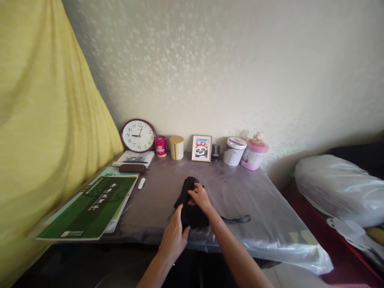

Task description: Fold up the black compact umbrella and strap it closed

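Note:
A black fabric bag [192, 216] with a dark strap [238, 219] trailing to the right lies near the front edge of the table. My left hand [175, 236] grips its near left side, thumb and fingers closed on the cloth. On its upper part, my right hand [200, 198] has the thumb and fingers pinched at the fabric, and some of those fingers are tucked out of sight. What the right fingertips hold exactly, a flap or a zip, is too small to tell.
Left on the plastic-covered table [240, 188] lie a green book [90, 208], a brown case [132, 168] and a small white object [141, 183]. Along the wall stand a clock [139, 136], a pink can [160, 146], a yellow-lidded tin [177, 148], a panda picture [201, 148] and two tubs [235, 152].

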